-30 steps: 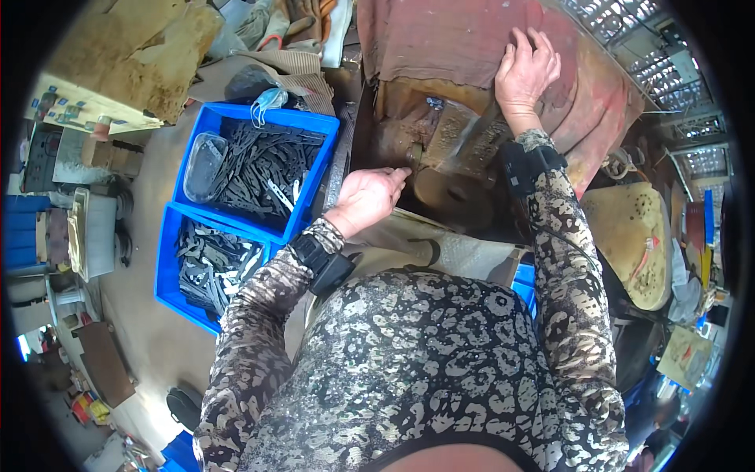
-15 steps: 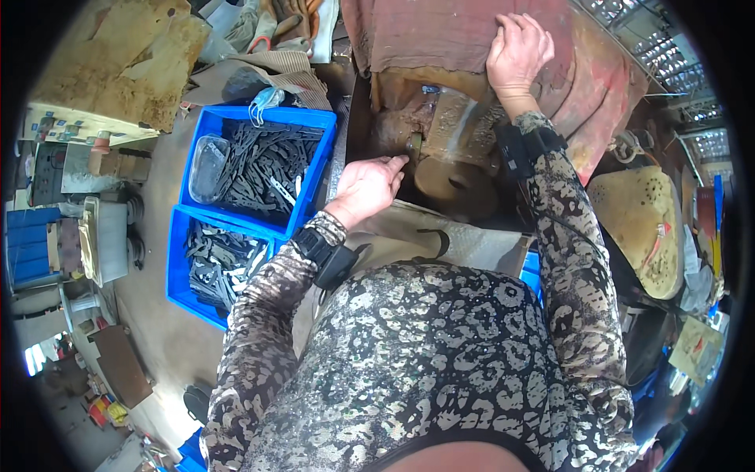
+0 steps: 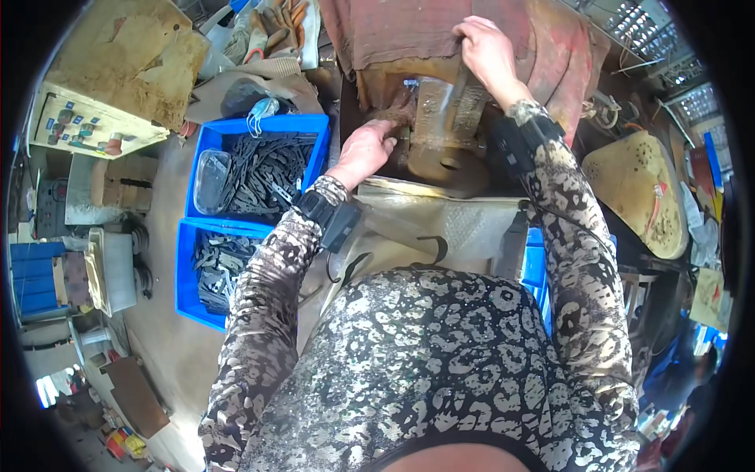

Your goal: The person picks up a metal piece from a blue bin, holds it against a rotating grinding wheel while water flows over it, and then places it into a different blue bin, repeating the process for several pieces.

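Note:
My left hand reaches to the left side of a wet, brown-stained machine bay, its fingers bent and drawn together. Anything between those fingertips is too hidden to name. Inside the bay, a thick round disc with a central hole sits in front of a wet metal block. My right hand is raised over the bay's right side, in front of a reddish-brown cloth. Its fingers curl over at the far end, and what they grip, if anything, cannot be made out.
At left stand two blue bins, a far one and a near one, with dark flat metal pieces. The far bin also holds a clear plastic tub. A control box stands farther left. A worn stool seat is at right.
My left hand has drawn back a little from the middle of the bay toward its left side. My right hand has shifted left, its fingers more bent. The head view has shifted slightly.

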The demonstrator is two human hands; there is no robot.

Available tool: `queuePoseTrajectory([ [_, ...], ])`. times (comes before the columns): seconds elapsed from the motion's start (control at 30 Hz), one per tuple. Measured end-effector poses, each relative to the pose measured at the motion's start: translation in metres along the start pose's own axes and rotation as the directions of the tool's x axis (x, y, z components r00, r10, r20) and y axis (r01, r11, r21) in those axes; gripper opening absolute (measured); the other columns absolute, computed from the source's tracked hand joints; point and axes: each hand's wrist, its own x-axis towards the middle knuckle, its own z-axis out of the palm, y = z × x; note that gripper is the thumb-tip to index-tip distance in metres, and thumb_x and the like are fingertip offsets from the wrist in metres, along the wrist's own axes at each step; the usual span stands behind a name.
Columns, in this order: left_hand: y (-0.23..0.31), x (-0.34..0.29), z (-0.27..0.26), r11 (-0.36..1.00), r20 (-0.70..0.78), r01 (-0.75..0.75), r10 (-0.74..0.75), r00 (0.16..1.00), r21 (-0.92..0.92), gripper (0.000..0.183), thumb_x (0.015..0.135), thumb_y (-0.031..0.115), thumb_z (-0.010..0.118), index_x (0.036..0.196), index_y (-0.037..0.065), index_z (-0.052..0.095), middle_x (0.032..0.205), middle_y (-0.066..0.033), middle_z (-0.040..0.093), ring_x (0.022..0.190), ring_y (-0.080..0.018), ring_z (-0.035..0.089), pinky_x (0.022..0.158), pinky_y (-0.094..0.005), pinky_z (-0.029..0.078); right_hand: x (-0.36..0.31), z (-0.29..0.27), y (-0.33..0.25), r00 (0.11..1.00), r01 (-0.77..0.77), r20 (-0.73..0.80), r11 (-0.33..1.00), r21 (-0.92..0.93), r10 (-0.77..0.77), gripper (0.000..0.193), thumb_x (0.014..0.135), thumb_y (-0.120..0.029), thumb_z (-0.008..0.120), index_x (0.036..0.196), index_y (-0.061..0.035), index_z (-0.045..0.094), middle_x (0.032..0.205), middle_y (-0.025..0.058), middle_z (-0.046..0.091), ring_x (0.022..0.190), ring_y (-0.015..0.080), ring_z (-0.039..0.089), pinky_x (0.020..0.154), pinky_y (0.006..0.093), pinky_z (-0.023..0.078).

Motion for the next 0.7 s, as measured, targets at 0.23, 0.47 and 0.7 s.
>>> queuePoseTrajectory([
  [0.23,0.003,0.027,0.001,0.991,-0.071,-0.102,0.108,0.992,0.083,0.036,0.083,0.014,0.062,0.117,0.005,0.061,0.111,-0.019,0.062,0.106,-0.0362,0.058,0.092,-0.0419,0.048,-0.003,-0.034,-0.018,0.974,-0.198,0.131,0.973,0.115,0.183,0.023,0.082,-0.007,0.049,0.097,-0.0069,0.067,0.097,0.0102,0.068,0.102,0.0286,0.061,0.087,0.038,0.049],
  [0.47,0.007,0.057,0.003,0.939,-0.062,-0.189,0.215,0.975,0.286,0.05,0.085,0.013,0.06,0.133,0.006,0.049,0.121,-0.0187,0.056,0.107,-0.0361,0.058,0.088,-0.0423,0.05,-0.089,-0.103,-0.059,0.995,-0.074,0.092,0.895,0.439,0.037,0.028,0.084,0.003,0.054,0.109,-0.0045,0.063,0.107,0.0124,0.065,0.105,0.0314,0.06,0.089,0.0366,0.049],
  [0.7,-0.031,0.08,0.045,0.643,0.243,-0.526,0.479,0.843,0.556,0.02,0.09,0.019,0.058,0.107,0.009,0.063,0.08,-0.0117,0.067,0.074,-0.0304,0.066,0.06,-0.038,0.052,-0.175,-0.148,-0.082,0.916,-0.048,0.367,0.865,0.5,-0.161,0.03,0.079,-0.001,0.063,0.109,-0.0052,0.064,0.116,0.0117,0.063,0.111,0.0303,0.06,0.091,0.0376,0.051],
])
